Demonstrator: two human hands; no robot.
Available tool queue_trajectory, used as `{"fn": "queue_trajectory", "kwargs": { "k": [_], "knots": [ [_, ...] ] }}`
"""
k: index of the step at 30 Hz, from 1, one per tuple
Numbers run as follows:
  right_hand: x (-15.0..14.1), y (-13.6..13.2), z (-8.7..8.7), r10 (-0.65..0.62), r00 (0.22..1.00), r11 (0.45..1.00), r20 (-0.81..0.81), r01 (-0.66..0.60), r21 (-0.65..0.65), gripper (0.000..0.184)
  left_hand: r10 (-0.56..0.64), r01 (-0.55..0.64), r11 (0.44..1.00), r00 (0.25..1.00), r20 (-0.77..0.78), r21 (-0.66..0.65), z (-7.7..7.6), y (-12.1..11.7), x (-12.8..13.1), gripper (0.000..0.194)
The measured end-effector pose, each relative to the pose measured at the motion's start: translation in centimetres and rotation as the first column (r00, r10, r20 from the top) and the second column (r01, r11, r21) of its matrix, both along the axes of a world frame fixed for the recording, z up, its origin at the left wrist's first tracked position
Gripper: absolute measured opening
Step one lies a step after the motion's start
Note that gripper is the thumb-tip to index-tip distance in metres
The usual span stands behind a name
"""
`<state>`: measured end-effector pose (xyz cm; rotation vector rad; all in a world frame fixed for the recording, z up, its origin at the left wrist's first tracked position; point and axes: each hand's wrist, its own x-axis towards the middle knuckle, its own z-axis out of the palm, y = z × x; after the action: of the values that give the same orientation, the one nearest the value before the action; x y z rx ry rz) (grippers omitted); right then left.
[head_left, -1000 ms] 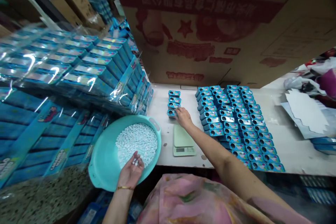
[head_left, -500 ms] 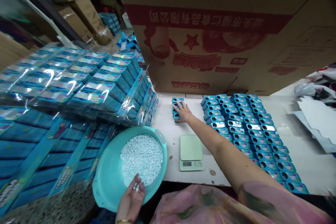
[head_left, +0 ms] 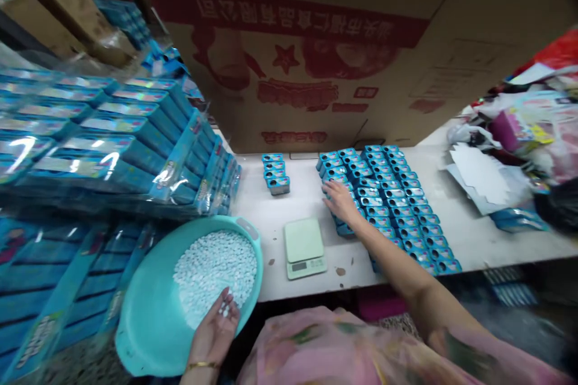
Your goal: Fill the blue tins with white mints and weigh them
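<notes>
your left hand point(head_left: 217, 326) holds white pellets point(head_left: 225, 310) in curled fingers over the basin point(head_left: 147, 313); your right hand point(head_left: 342, 201) is at the blue tins point(head_left: 334, 172) (whether its fingers grip any, you cannot tell).

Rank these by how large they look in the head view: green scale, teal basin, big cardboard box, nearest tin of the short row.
1. Big cardboard box
2. Teal basin
3. Green scale
4. Nearest tin

White pellets point(head_left: 212, 274) are heaped in a turquoise basin point(head_left: 149, 313) | blue boxes point(head_left: 412, 232), tops marked with dark circles, are packed in rows on a white table point(head_left: 300, 192) | four more boxes point(head_left: 278, 183) are lined up apart, left
</notes>
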<state>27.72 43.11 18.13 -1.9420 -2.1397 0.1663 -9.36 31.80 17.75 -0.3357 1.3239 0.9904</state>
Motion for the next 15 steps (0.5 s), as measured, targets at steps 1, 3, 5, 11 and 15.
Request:
{"fn": "queue_trajectory", "kwargs": {
  "k": [1,3,5,11,15],
  "knots": [
    [1.8,-2.7,0.2,-0.05,0.999,0.999,0.017,0.049,0.011,0.032,-0.012,0.012,1.0,1.0,0.004,0.0,-0.1,0.2,0.2,0.02],
    [4.3,-7.1,0.4,-0.052,0.995,0.998,0.08,0.055,-0.036,0.026,-0.039,0.039,0.999,0.999,0.002,0.007,-0.3,0.5,0.6,0.019],
    [5.4,-9.9,0.2,0.014,0.988,0.996,0.154,0.0,-0.091,0.026,-0.058,0.058,0.998,0.998,-0.004,0.026,-0.1,0.8,1.2,0.019],
    [4.7,-12.1,-1.7,0.06,0.95,0.998,0.307,-0.061,-0.008,0.031,-0.077,0.076,0.992,0.997,0.008,0.101,1.5,0.2,3.4,0.015],
    [4.8,-13.0,-2.9,0.117,0.936,0.984,0.332,-0.154,0.088,0.03,-0.055,0.053,0.994,0.998,0.02,0.098,1.9,-0.9,3.7,0.014]
  ]
}}
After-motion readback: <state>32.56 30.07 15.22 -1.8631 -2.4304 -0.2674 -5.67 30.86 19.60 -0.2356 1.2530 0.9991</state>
